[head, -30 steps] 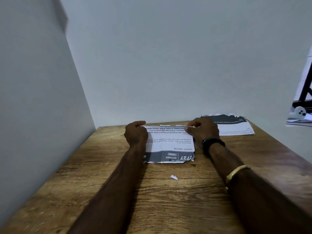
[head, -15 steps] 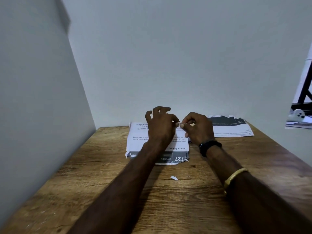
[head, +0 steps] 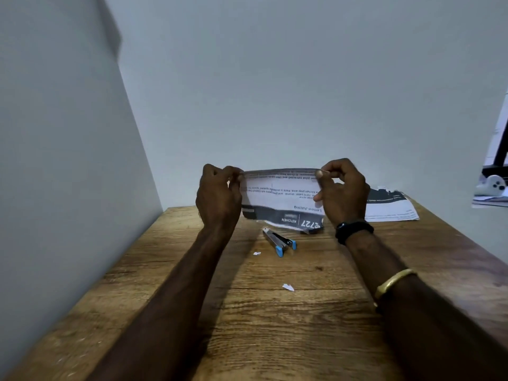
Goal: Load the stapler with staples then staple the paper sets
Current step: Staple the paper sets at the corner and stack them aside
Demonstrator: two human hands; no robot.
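A printed paper set (head: 277, 199) with a dark header band hangs upright above the wooden table (head: 275, 320), its text upside down to me. My left hand (head: 218, 198) pinches its top left corner and my right hand (head: 342, 191) pinches its top right corner. Under the sheet's lower edge a small silver stapler with blue ends (head: 279, 240) lies on the table, apart from both hands. A second paper set (head: 390, 206) lies flat at the back right, partly hidden by my right hand.
Two small white paper scraps (head: 288, 287) lie on the table in front of the stapler. Grey walls close in the table on the left and at the back. Beyond the table's right edge a white object (head: 492, 185) rests on some papers.
Both hands have lifted the paper set off the table and now hold it upright by its top corners. The stapler that lay beneath it has come into view.
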